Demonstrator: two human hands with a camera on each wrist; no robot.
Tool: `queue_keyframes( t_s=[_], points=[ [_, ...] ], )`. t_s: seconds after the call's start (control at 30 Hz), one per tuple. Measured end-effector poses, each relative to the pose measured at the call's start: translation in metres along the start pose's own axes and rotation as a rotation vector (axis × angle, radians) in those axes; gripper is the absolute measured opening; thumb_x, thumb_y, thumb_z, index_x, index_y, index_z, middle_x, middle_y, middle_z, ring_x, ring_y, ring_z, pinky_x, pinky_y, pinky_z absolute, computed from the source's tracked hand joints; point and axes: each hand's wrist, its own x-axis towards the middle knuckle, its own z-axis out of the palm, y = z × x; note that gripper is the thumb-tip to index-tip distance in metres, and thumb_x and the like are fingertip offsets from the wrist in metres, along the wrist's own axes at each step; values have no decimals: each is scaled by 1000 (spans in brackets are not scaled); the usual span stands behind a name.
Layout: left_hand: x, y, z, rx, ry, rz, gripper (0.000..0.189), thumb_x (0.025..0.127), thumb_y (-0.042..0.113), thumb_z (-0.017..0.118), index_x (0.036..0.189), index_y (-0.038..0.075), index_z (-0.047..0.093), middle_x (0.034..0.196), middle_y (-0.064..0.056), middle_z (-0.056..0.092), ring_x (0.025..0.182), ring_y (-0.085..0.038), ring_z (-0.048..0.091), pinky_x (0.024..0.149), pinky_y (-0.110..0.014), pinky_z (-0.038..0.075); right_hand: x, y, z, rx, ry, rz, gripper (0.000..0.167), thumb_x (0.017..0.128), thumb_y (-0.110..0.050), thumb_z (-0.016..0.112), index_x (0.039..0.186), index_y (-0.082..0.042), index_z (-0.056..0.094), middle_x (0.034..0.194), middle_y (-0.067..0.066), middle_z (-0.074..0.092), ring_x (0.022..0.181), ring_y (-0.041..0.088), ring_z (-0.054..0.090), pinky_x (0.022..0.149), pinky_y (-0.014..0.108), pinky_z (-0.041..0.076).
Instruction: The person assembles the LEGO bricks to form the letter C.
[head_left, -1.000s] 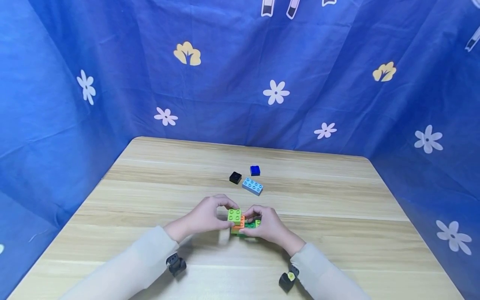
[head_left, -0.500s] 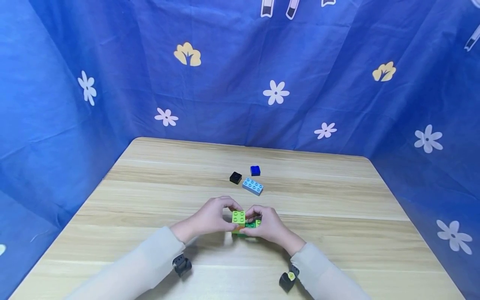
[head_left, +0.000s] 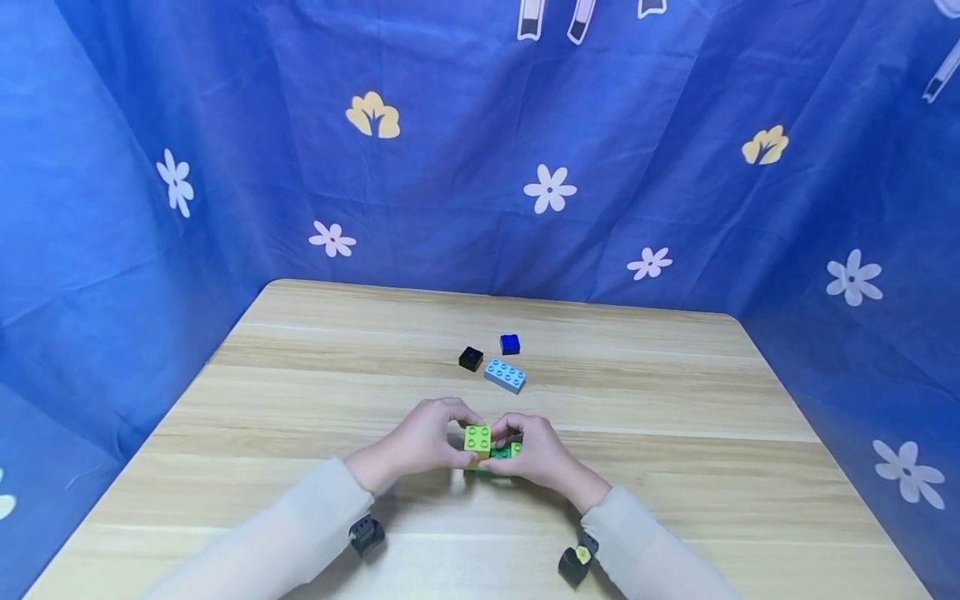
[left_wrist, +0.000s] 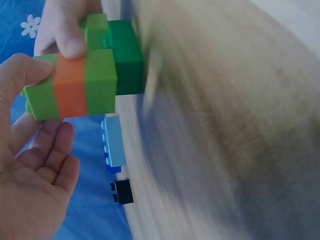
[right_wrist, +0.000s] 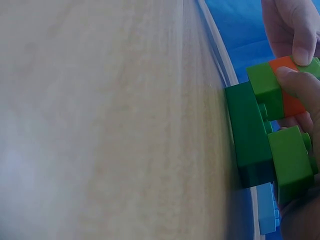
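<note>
Between my hands on the table is a toy brick build. At its base lies a long dark green brick [right_wrist: 248,136]. On one end rise a light green brick [left_wrist: 101,82], an orange brick [left_wrist: 71,89] and a top light green brick [head_left: 477,437]; a separate light green brick [right_wrist: 291,162] sits on the other end. My left hand [head_left: 429,433] pinches the top brick between thumb and fingers. From the right, my right hand [head_left: 538,450] grips the orange brick, thumb on its near side. In the head view, fingers mostly hide the orange brick.
Beyond my hands, a light blue brick [head_left: 505,376], a black brick [head_left: 471,358] and a dark blue brick [head_left: 510,344] lie loose on the wooden table [head_left: 637,367]. A blue patterned cloth [head_left: 450,183] hangs behind and beside the table.
My left hand has shifted right with the top light green brick, which now sits squarely over the orange one. My right hand stays in about the same place.
</note>
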Motion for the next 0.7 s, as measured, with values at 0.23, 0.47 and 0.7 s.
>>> queue_keyframes(
  t_s=[0.23, 0.47, 0.7],
  points=[
    [0, -1, 2, 5, 8, 5, 35, 65, 10, 83, 97, 10, 71, 89, 9, 63, 87, -14, 58, 85, -46, 48, -2, 1, -1, -6, 0, -9, 33, 69, -21, 86, 93, -10, 66, 87, -5, 68, 81, 13, 64, 79, 28, 53],
    [1, 1, 0, 30, 0, -3, 36, 64, 13, 84, 98, 9, 71, 90, 8, 64, 87, -14, 59, 84, -45, 49, -4, 3, -2, 59, 21, -49, 45, 69, -26, 86, 106, -15, 62, 99, -6, 66, 92, 13, 63, 87, 32, 50],
    [2, 0, 1, 38, 4, 5, 37, 64, 11, 84, 98, 9, 71, 91, 8, 66, 86, -14, 59, 81, -43, 49, -6, 0, -2, 115, 77, -90, 41, 71, -15, 84, 105, -13, 60, 101, -3, 65, 95, 22, 62, 85, 34, 52]
  ],
)
